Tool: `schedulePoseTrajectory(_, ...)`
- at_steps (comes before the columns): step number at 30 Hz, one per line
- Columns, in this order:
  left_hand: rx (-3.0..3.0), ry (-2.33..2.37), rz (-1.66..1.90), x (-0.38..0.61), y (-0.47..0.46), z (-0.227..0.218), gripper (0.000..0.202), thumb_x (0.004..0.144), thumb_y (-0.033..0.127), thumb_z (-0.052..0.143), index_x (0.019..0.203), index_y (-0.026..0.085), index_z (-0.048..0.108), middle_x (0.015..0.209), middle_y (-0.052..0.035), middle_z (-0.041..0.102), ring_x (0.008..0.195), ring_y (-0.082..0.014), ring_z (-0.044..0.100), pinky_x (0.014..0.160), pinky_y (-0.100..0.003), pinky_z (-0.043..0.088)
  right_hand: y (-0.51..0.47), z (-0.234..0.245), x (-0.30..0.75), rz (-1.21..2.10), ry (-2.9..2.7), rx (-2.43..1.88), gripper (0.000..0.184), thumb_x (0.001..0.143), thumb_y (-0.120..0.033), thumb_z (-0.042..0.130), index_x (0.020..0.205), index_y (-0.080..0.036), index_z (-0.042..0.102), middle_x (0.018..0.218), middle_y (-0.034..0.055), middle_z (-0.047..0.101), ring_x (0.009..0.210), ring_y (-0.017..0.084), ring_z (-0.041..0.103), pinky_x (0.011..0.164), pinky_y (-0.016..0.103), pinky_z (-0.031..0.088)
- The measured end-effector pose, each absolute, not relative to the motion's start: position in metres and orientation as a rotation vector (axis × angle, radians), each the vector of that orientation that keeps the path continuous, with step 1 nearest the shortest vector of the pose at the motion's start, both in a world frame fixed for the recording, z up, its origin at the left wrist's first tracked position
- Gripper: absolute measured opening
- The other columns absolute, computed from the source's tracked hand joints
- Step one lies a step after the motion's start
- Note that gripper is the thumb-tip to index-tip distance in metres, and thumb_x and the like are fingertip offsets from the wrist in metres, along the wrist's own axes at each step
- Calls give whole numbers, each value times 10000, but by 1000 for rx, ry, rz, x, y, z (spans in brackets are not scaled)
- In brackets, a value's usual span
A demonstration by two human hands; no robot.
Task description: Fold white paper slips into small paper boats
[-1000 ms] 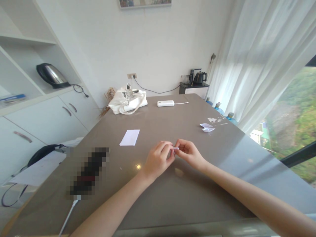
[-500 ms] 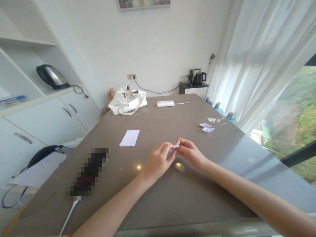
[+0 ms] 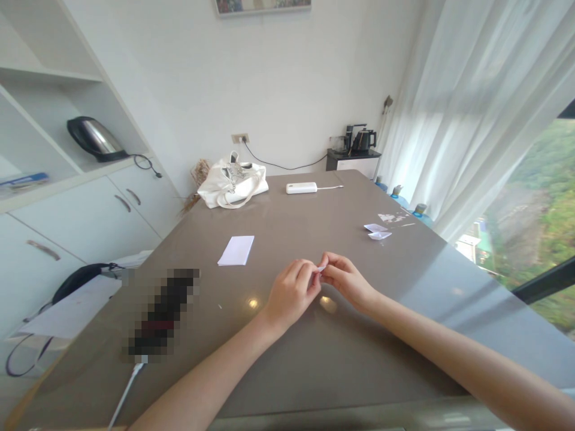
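Hands meet above the middle of the grey-brown surface [image 3: 287,359], both reaching in from the near edge. The left hand [image 3: 293,291] and the right hand [image 3: 347,280] pinch a small scrap of white paper [image 3: 320,269] between them; the fingers of each hand are closed together on it, fingertips of the 2 hands nearly touching. Only a sliver of the paper shows between the fingers, so its shape cannot be told. It is held just above the surface, a little right of centre.

Left of the hands and farther back lies a flat white sheet [image 3: 236,250], well apart from them. To the right, near the far right edge, sit 2 small folded white pieces [image 3: 377,231] side by side, with some tiny paper scraps [image 3: 390,218] just beyond them. At the far end of the surface a white handbag [image 3: 232,184] rests by the wall, and beside it lies a white power bank [image 3: 301,188] with a cable running to the right. A blurred dark object [image 3: 158,314] lies on the near left part of the surface. A steel kettle [image 3: 96,138] stands on the shelf at left, and a white curtain [image 3: 471,108] hangs at right
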State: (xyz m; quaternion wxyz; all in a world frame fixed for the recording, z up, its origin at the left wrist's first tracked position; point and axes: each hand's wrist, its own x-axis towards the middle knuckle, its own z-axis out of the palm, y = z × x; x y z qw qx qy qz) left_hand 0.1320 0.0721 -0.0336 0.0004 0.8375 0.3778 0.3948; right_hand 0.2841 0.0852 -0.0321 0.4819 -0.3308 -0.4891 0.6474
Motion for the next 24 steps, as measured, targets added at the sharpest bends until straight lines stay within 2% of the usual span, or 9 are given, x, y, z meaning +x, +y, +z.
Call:
schedulePoseTrajectory(5,2307,1244,1355,130,74,-32,59,842,164,479,807,198,512,773,-19,590,732,-141,573,696,-235,435,86,-27,286,1663,-1169,-759,170,711,-318,676,703,-163,608,699,16,639,685,134,614,740,282,495)
schedulePoseTrajectory(9,2250,1242,1362,130,74,-31,57,843,174,488,793,198,504,766,-15,596,728,-137,577,694,-229,432,88,-28,288,1624,-1221,-790,193,722,-338,684,717,-158,615,712,17,656,698,133,618,748,290,498)
schedulePoseTrajectory(12,2319,1245,1338,131,73,-32,54,853,173,475,812,200,499,771,-14,590,721,-138,574,689,-234,432,88,-30,287,1587,-1265,-820,200,705,-334,702,689,-159,606,677,1,643,679,127,605,747,297,497)
schedulePoseTrajectory(18,2634,1215,1262,133,71,-35,73,863,151,438,851,190,498,820,-47,596,793,-169,574,738,-275,454,86,-31,285,1620,-1164,-778,140,678,-232,706,673,-168,582,624,-38,582,618,93,553,653,227,462)
schedulePoseTrajectory(24,2718,1291,1290,134,72,-32,63,857,150,456,827,174,505,752,-38,595,726,-177,561,676,-294,473,86,-33,285,1700,-1104,-718,153,660,-200,713,662,-160,566,628,-25,598,623,92,554,646,224,435)
